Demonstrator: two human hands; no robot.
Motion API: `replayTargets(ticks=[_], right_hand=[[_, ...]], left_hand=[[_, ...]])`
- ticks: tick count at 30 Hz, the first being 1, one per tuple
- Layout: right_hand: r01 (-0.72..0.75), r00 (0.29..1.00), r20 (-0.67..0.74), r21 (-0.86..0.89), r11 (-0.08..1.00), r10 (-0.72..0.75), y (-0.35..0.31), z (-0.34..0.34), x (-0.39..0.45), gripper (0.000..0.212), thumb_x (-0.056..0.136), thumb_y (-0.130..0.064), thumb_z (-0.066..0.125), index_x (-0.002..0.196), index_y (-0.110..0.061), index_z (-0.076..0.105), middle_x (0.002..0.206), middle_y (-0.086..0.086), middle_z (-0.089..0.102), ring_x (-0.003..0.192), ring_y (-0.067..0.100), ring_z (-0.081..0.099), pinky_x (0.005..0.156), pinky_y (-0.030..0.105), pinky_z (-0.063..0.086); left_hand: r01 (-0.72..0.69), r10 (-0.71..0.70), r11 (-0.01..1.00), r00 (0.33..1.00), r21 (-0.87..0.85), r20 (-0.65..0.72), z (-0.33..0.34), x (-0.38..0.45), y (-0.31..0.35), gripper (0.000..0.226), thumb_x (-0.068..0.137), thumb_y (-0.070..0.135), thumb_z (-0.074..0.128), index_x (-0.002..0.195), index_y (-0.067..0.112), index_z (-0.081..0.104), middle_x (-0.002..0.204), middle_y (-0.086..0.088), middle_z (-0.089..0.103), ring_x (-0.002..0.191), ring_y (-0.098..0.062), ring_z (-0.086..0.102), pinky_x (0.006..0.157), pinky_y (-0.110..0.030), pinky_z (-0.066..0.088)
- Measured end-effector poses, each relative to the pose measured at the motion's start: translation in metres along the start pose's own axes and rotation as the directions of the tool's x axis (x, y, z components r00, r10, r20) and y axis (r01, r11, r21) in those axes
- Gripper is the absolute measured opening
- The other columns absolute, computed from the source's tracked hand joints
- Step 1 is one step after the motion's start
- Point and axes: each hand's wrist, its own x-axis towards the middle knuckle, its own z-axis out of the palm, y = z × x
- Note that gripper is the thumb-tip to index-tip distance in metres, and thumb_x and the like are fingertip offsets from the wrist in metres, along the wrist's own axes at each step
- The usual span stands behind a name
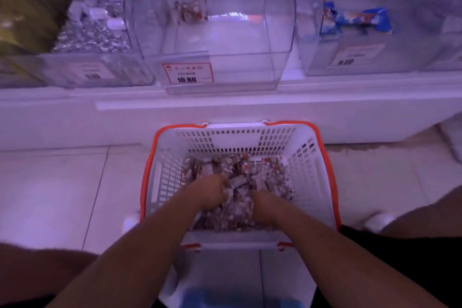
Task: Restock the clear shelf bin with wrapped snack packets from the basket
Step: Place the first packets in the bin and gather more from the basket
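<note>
Digging into basket (310, 172) snack packets (240, 182), both hands' fingers buried, grip unclear, clear bin (217, 40) tag (187, 73) reading 10.80

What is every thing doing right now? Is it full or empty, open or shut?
clear shelf bin: open-topped, nearly empty, a few packets at the back.
basket: on the floor, bottom covered with snack packets.
left hand: dug into the packets, gathering them.
right hand: dug into the packets, gathering them.
left neighbour bin: holds silvery packets.
right neighbour bin: holds blue packets.
</note>
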Motion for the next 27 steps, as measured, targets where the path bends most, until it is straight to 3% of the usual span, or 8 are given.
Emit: replayTargets(ticks=[3, 8, 13, 17, 20, 24, 27], right_hand=[[0.024, 0.998, -0.062, 0.033, 0.999, -0.022, 0.006, 0.005, 0.003, 0.069, 0.087, -0.047, 0.062, 0.145, -0.018, 0.037, 0.135, 0.021, 0.055, 0.124, 0.035, 0.053, 0.101, 0.042, 0.047], [-0.065, 0.998, 0.000, 0.069, 0.996, 0.065, 0.009, 0.042, 0.039, 0.090, 0.085, -0.055, 0.060, 0.156, -0.024, 0.015, 0.153, 0.021, 0.034, 0.133, 0.043, 0.043, 0.106, 0.045, 0.043], [-0.080, 0.996, -0.036, 0.131, 0.988, 0.085, 0.008, 0.061, 0.058, 0.098, 0.073, -0.054, 0.065, 0.154, -0.023, 0.021, 0.146, 0.018, 0.036, 0.128, 0.038, 0.048, 0.098, 0.035, 0.046], [-0.006, 1.000, -0.012, 0.101, 0.995, 0.007, 0.004, 0.042, 0.055, 0.065, 0.085, -0.048, 0.061, 0.140, -0.017, 0.045, 0.125, 0.014, 0.062, 0.113, 0.033, 0.060, 0.090, 0.035, 0.050], [-0.038, 0.999, -0.002, 0.150, 0.988, 0.038, 0.002, 0.025, 0.055, 0.034, 0.092, -0.033, 0.058, 0.119, -0.014, 0.063, 0.111, 0.015, 0.070, 0.104, 0.032, 0.066, 0.086, 0.036, 0.052], [-0.152, 0.987, 0.000, 0.296, 0.943, 0.159, 0.014, 0.013, 0.058, 0.020, 0.088, -0.011, 0.062, 0.106, -0.004, 0.069, 0.097, 0.014, 0.070, 0.090, 0.025, 0.066, 0.073, 0.029, 0.051], [-0.235, 0.963, 0.001, 0.484, 0.843, 0.268, 0.026, 0.005, 0.052, 0.027, 0.084, -0.006, 0.072, 0.110, -0.003, 0.068, 0.093, 0.008, 0.064, 0.087, 0.021, 0.063, 0.060, 0.014, 0.047]], left_hand=[[0.031, -0.031, 1.000, 0.997, -0.001, -0.073, 0.021, -0.006, -0.018, 0.048, 0.094, 0.034, 0.055, 0.141, 0.027, 0.049, 0.132, -0.013, 0.062, 0.120, -0.033, 0.060, 0.097, -0.039, 0.048], [0.078, -0.078, 0.996, 0.997, 0.054, 0.015, 0.077, 0.018, -0.056, 0.066, 0.092, 0.038, 0.054, 0.151, 0.022, 0.029, 0.142, -0.015, 0.042, 0.118, -0.040, 0.058, 0.098, -0.046, 0.049], [0.070, -0.074, 0.995, 0.996, 0.071, 0.051, 0.093, 0.054, -0.064, 0.079, 0.087, 0.056, 0.057, 0.153, 0.038, 0.017, 0.154, -0.010, 0.021, 0.126, -0.041, 0.045, 0.098, -0.049, 0.046], [0.096, -0.103, 0.982, 0.994, 0.161, 0.036, 0.083, 0.062, -0.046, 0.065, 0.095, 0.045, 0.051, 0.152, 0.037, 0.021, 0.149, -0.011, 0.030, 0.117, -0.040, 0.056, 0.091, -0.047, 0.049], [0.048, -0.053, 0.979, 0.998, 0.196, 0.021, 0.073, 0.066, -0.032, 0.053, 0.097, 0.038, 0.049, 0.147, 0.026, 0.036, 0.138, -0.012, 0.053, 0.115, -0.038, 0.061, 0.094, -0.046, 0.049], [-0.018, 0.024, 0.998, 0.994, -0.059, 0.104, 0.083, 0.056, -0.039, 0.037, 0.091, 0.032, 0.059, 0.124, 0.016, 0.054, 0.116, -0.016, 0.065, 0.108, -0.036, 0.062, 0.088, -0.038, 0.049], [0.054, -0.039, 0.897, 0.998, -0.439, 0.042, 0.090, 0.045, -0.049, 0.003, 0.086, 0.007, 0.063, 0.087, 0.010, 0.063, 0.082, -0.012, 0.067, 0.079, -0.027, 0.064, 0.073, -0.034, 0.048]])
